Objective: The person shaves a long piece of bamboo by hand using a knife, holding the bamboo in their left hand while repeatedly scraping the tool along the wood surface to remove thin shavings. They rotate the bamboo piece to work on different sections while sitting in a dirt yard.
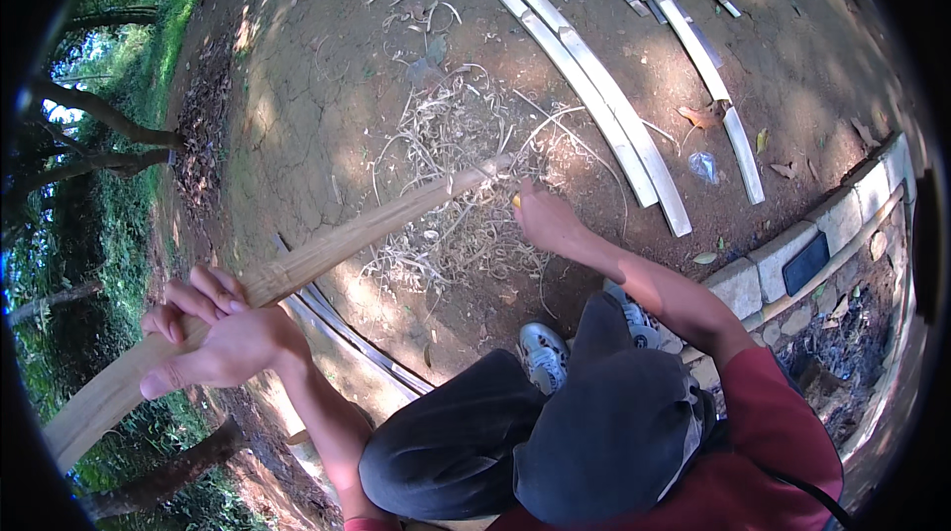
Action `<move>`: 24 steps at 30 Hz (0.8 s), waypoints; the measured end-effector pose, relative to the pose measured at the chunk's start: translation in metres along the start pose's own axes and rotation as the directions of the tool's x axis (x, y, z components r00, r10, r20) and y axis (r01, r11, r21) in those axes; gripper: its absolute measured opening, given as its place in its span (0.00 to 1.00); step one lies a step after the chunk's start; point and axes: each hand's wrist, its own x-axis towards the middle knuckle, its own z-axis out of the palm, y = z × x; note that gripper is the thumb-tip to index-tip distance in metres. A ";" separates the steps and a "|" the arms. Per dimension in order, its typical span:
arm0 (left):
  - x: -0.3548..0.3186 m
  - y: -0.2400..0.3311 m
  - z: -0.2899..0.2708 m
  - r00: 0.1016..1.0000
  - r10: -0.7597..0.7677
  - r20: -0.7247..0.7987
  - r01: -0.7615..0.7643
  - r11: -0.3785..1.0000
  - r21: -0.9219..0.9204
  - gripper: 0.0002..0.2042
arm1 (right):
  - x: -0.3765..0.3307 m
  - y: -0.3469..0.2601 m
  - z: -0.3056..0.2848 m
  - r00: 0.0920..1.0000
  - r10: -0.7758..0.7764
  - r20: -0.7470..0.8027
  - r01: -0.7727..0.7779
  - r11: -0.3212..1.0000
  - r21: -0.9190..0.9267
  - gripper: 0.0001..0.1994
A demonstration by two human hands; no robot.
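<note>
A long, pale tan bamboo strip (362, 234) slants from the lower left up to the middle of the view, over the ground. My left hand (238, 341) is closed round its near part, fingers over the far edge and thumb along the near one. Close by the strip's far tip, my right hand (550, 221) is closed on a small tool, of which only a yellow bit (516, 201) shows; its kind is hidden. Thin curled shavings (475, 244) lie heaped on the soil below that tip.
Several split bamboo slats (604, 105) lie on the ground at the upper right, with a clear plastic scrap (703, 166) beside them. More dark strips (362, 338) rest left of my legs. A dark phone (805, 264) sits on the brick edging (768, 273). Trees stand at left.
</note>
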 end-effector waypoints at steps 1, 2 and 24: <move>-0.002 0.000 0.004 0.999 0.032 -0.004 -0.031 0.997 0.071 0.33 | 0.002 -0.006 -0.007 0.996 -0.059 -0.065 0.063 0.995 0.071 0.14; -0.002 0.002 0.000 0.999 0.030 -0.026 -0.027 0.995 0.101 0.33 | -0.013 -0.027 -0.013 0.990 -0.099 -0.102 0.114 0.982 0.152 0.14; 0.009 -0.010 -0.002 0.998 -0.024 -0.055 0.032 0.987 0.156 0.34 | -0.024 -0.078 -0.012 0.988 -0.153 -0.012 0.152 0.964 0.220 0.20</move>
